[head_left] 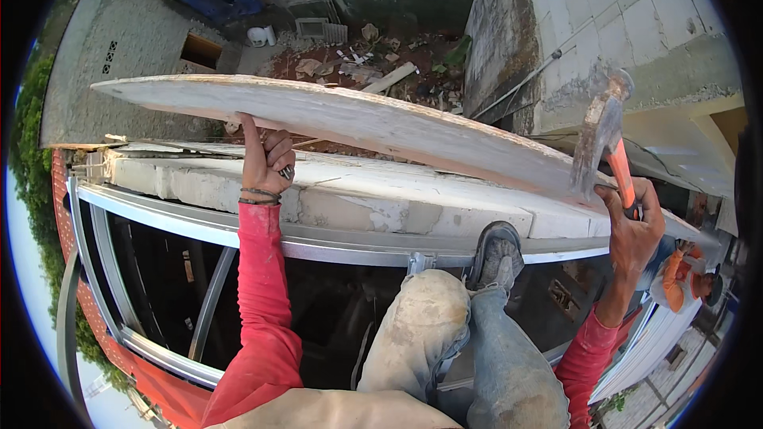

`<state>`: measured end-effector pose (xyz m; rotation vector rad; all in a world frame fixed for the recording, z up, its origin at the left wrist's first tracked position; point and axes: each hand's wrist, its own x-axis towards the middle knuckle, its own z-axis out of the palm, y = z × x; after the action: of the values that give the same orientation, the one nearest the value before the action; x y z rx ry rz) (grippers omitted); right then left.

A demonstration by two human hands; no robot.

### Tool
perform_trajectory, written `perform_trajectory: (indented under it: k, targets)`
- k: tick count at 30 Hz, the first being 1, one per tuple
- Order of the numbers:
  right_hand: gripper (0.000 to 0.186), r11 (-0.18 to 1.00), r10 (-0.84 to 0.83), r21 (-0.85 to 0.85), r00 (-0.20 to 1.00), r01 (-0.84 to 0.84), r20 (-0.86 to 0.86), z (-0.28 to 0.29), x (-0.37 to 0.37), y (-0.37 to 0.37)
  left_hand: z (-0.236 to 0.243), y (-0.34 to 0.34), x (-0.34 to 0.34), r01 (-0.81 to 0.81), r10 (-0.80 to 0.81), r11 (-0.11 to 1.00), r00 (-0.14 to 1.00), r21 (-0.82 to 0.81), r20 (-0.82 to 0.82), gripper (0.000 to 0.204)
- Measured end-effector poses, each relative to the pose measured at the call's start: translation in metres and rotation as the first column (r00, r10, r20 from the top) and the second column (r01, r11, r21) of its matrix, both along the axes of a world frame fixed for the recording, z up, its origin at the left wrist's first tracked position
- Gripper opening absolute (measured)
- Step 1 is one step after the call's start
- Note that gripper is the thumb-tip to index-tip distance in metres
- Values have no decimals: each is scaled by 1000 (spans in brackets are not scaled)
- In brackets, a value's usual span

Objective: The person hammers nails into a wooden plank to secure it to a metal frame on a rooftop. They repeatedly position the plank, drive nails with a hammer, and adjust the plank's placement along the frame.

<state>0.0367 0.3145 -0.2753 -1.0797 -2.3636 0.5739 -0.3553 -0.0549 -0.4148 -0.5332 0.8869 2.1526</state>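
A long grey-white board (350, 115) stands on edge along the top of a pale block wall (350, 210), running across the view in front of me. My left hand (266, 152) is at the board's left part, its index finger stretched up against the face. The other fingers are curled round a small dark metal thing (287, 171), too little of which shows to name. On the right, my right hand (636, 218) grips a claw hammer (606, 123) by its orange and black handle. The hammer head is raised at the board's right part; whether they touch I cannot tell.
Silver metal framing (342, 249) runs just below the wall, with dark openings into a room beneath. My shoe (498, 253) rests by the wall. Beyond the board lies a low yard with rubble (373, 67). At right, a person in orange (679, 278) is near a block building (628, 16).
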Motion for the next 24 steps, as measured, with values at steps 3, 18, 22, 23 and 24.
perform_trajectory:
  k: [3, 18, 22, 23, 24]
  targets:
    - [20, 989, -91, -111, 995, 95, 38, -6, 12, 4, 8, 11, 4, 20, -21, 999, 999, -27, -34, 54]
    - [20, 991, -67, -108, 996, 74, 63, -14, 24, 20, 6, 15, 7, 40, -42, 998, 998, -44, -38, 58]
    - [21, 988, -92, -115, 988, 107, 126, -10, 24, 21, 7, 15, 9, 30, -30, 1000, 999, 2, -13, 56]
    - [21, 987, -93, -117, 987, 108, 128, -12, 27, 23, 8, 16, 9, 29, -30, 999, 999, -28, -38, 56]
    - [19, 987, -89, -120, 989, 103, 117, -13, 27, 22, 9, 16, 10, 26, -30, 998, 998, -58, -62, 57]
